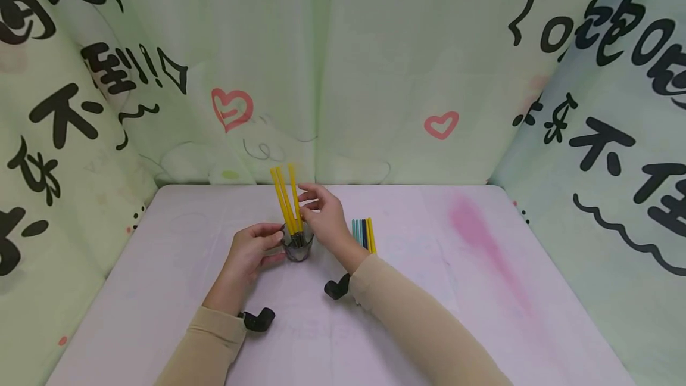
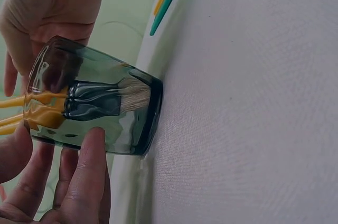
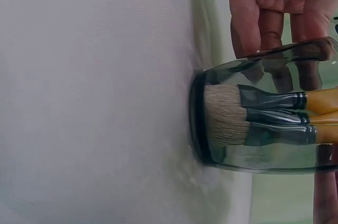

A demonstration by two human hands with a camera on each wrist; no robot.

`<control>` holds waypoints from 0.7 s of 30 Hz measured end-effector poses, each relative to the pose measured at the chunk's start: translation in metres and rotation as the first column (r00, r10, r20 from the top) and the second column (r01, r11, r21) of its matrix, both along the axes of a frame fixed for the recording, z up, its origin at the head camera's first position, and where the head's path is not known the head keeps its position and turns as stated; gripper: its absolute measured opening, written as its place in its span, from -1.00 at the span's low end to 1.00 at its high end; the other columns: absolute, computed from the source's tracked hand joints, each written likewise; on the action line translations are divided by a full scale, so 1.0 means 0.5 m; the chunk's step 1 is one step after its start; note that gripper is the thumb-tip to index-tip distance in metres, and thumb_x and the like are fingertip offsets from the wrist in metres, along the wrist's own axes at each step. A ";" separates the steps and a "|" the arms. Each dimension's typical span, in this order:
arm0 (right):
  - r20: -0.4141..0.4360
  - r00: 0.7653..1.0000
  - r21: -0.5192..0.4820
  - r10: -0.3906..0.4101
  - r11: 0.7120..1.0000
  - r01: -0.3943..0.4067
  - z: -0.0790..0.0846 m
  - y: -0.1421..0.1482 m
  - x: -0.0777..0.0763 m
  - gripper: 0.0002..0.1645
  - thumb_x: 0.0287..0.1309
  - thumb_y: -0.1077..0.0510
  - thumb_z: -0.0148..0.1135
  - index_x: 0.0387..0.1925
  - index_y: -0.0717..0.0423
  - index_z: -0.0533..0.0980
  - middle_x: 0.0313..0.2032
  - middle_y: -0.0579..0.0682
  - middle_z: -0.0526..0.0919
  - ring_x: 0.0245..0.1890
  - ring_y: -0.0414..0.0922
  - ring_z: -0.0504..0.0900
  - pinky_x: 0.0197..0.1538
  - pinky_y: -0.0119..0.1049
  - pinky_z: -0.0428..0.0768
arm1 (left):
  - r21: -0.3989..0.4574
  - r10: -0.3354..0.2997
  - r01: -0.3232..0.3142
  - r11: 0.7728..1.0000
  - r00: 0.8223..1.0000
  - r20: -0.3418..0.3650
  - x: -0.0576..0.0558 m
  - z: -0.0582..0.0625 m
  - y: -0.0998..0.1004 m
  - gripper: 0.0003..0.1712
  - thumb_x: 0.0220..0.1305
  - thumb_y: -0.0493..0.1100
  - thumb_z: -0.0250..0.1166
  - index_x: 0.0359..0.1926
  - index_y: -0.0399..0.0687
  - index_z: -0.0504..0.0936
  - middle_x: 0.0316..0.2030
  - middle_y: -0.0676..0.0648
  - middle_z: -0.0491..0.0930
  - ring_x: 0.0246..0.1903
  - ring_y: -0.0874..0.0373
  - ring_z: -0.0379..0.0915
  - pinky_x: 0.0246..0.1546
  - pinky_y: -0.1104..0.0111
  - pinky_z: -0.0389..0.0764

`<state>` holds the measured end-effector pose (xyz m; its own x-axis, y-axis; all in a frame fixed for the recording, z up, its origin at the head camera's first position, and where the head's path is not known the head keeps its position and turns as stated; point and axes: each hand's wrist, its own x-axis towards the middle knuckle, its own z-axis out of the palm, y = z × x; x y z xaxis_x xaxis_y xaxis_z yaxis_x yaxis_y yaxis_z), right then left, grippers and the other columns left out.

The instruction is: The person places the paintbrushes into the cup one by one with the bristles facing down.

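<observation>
A clear dark-tinted glass point(image 1: 297, 253) stands on the table in the head view. Inside it are three yellow-handled paintbrushes point(image 1: 282, 198), bristles point(image 3: 227, 113) down at its base. My left hand point(image 1: 257, 249) holds the glass from the left, thumb near the rim and fingers around the side. Beside the rightmost handle, my right hand point(image 1: 324, 216) has loosely bent fingertips right at it, and the handle shows uncovered in front of them. Through the glass wall in the left wrist view, dark ferrules point(image 2: 95, 100) are visible.
Right of my right wrist lies a row of slim sticks point(image 1: 363, 234) in teal, dark blue and yellow, partly behind the forearm. The pale table point(image 1: 429, 290) carries a pink smear. Printed curtains point(image 1: 375, 76) hang along its back and sides.
</observation>
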<state>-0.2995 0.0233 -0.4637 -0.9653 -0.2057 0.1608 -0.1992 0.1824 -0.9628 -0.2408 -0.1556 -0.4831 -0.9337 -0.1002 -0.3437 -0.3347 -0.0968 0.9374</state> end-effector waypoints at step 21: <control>0.050 0.999 -0.009 0.002 1.000 -0.002 -0.024 0.040 0.011 -0.41 0.40 0.35 0.35 0.38 -0.08 0.59 0.17 0.17 0.78 0.06 0.15 0.80 0.05 -0.25 0.85 | 0.036 0.006 -0.005 0.999 1.000 -0.016 0.003 -0.001 0.002 -0.59 0.46 -0.32 0.38 0.27 -0.32 0.65 -0.08 -0.06 0.68 -0.14 0.18 0.67 -0.03 0.13 0.89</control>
<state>-0.2940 0.0432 -0.4757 -0.9717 -0.2067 0.1143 -0.1514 0.1738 -0.9731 -0.2392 -0.1544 -0.4836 -0.9386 -0.0935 -0.3321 -0.3189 -0.1323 0.9385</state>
